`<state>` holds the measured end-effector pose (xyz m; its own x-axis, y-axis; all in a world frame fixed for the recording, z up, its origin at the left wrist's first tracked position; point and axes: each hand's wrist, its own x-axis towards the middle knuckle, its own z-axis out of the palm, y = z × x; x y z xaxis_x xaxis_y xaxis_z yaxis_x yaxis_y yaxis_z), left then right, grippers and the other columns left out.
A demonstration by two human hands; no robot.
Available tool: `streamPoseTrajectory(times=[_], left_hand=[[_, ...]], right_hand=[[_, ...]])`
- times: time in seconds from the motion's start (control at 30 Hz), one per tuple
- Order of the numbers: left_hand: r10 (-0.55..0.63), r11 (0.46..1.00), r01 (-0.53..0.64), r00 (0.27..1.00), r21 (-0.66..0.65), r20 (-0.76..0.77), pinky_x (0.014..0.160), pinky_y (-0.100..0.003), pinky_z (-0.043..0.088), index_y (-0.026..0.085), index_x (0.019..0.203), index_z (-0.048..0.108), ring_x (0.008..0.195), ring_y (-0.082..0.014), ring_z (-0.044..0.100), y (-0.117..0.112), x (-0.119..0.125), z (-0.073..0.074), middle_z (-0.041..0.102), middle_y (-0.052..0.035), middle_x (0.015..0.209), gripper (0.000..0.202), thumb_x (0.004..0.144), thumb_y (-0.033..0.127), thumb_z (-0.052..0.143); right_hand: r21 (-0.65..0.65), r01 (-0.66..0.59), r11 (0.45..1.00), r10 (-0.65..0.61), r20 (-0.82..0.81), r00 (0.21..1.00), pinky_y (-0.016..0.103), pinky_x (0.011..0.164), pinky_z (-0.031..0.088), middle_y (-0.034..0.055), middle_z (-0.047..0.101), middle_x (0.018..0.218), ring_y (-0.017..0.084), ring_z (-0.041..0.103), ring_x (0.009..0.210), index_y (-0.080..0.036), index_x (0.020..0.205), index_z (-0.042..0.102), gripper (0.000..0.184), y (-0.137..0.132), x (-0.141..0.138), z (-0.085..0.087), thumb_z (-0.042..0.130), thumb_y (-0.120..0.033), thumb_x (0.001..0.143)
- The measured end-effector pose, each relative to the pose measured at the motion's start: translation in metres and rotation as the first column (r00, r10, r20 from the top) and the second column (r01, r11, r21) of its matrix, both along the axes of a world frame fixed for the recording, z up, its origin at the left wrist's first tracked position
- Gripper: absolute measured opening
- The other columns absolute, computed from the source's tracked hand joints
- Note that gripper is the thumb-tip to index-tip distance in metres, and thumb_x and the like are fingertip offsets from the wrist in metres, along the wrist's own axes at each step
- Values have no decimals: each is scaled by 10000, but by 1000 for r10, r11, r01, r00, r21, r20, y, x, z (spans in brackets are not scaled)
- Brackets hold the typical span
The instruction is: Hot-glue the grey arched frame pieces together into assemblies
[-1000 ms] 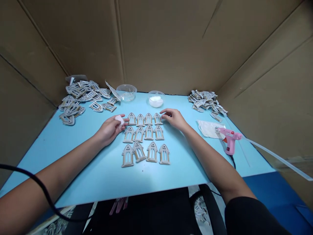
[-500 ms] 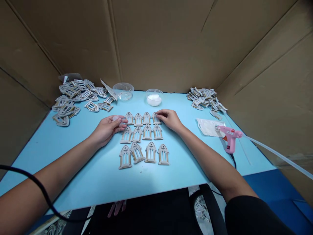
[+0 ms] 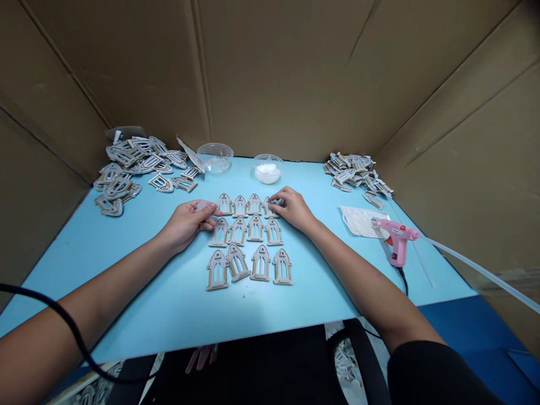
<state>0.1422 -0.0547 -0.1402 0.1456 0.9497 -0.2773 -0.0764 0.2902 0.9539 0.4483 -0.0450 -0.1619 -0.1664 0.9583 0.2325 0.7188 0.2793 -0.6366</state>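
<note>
Currently the arched window frame [image 3: 270,211] at the right end of the far row lies flat on the pale blue tabletop [image 3: 185,315], its upper right part hidden by the right hand [image 3: 278,203]. That hand's thumb and fingers are bent nearly together at the frame; whether they pinch it cannot be told. The left hand [image 3: 185,222], beside the row's other end, holds a whitish flat piece [image 3: 202,206] between thumb and nearly closed fingers.

Eleven more arched frames [image 3: 255,228] complete three rows of four, the second in the nearest row tilted against its left neighbour. Beyond them stand two clear round tubs: the right tub [image 3: 279,163] holds a white mound [image 3: 267,173], its material unclear, while the left tub [image 3: 215,151] shows only glints near its bottom, too indistinct to name.

A large heap of frames [image 3: 135,157] fills the far left corner, a pale flap [image 3: 190,153] leaning between it and the left tub. A smaller heap [image 3: 352,170] sits far right. Nearer, a pink glue gun [image 3: 397,233] overlaps a white packet [image 3: 358,221], a long glue stick [image 3: 476,264] jutting from its back. A black cable [image 3: 63,312] crosses before the left forearm; cardboard walls [image 3: 287,73] enclose the table.
</note>
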Motion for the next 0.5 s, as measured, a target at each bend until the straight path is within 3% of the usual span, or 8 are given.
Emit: streamPoseTrajectory(times=[0.13, 0.23, 0.4, 0.5], left_hand=[[-29, 999, 30, 999, 45, -15, 375, -128, 387, 111, 730, 700, 401, -20, 478, -1, -2, -4, 749, -40, 705, 340, 724, 368, 922], [-40, 997, 42, 999, 71, -26, 355, -142, 334, 115, 733, 692, 382, -12, 429, -2, -2, -6, 746, -41, 699, 431, 664, 454, 949], [-45, 994, 48, 998, 99, -34, 414, -158, 411, 127, 854, 703, 464, -28, 508, -4, 0, -7, 794, -71, 882, 503, 640, 513, 943], [-84, 989, 89, 995, 116, -52, 442, -176, 447, 125, 862, 715, 484, -42, 539, -7, 2, -5, 798, -84, 899, 498, 657, 524, 930]], right_hand=[[-17, -55, 998, 56, 72, 996, 335, 822, 496, 63, 659, 987, 169, 611, 806, -213, 949, 824, 124, -4, 0, 3, 701, -218, 932], [-10, -72, 997, 73, 120, 990, 342, 823, 497, 74, 658, 1028, 182, 622, 831, -218, 1036, 818, 160, -6, 1, 2, 688, -236, 945], [41, -68, 997, 60, 165, 984, 362, 819, 514, 96, 665, 1057, 201, 638, 840, -204, 1007, 803, 159, -13, -5, 8, 655, -236, 958], [119, -126, 985, 116, 82, 990, 358, 817, 528, 93, 697, 1031, 196, 651, 831, -207, 1067, 776, 194, -22, -29, 22, 621, -302, 996]])
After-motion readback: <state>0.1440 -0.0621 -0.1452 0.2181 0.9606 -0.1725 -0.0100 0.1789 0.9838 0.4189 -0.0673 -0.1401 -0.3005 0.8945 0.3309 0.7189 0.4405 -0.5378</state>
